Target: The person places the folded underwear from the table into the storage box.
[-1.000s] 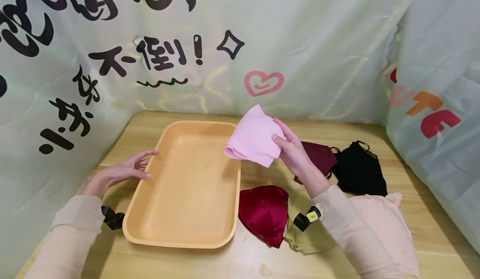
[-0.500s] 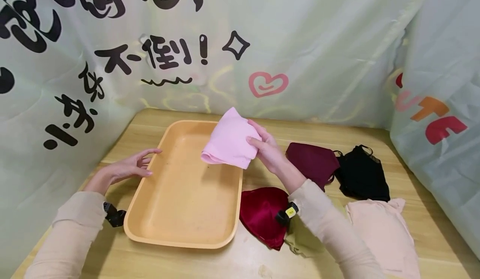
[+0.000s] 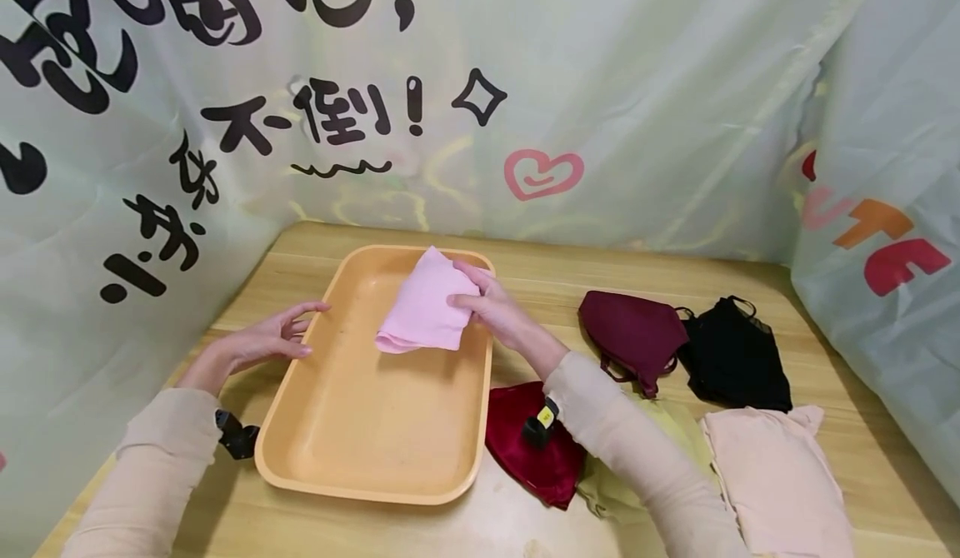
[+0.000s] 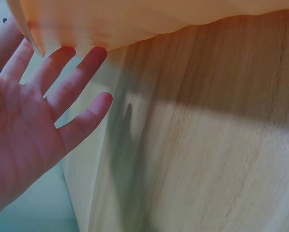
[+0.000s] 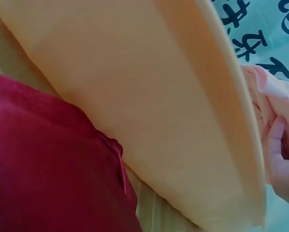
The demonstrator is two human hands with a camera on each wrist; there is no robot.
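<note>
The pink cloth (image 3: 426, 306) has moved left and lower over the tray (image 3: 367, 441).

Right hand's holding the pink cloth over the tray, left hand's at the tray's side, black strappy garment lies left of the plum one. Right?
One slip: the black strappy garment lies to the right of the plum garment, as the head view shows. The rest stands.
</note>
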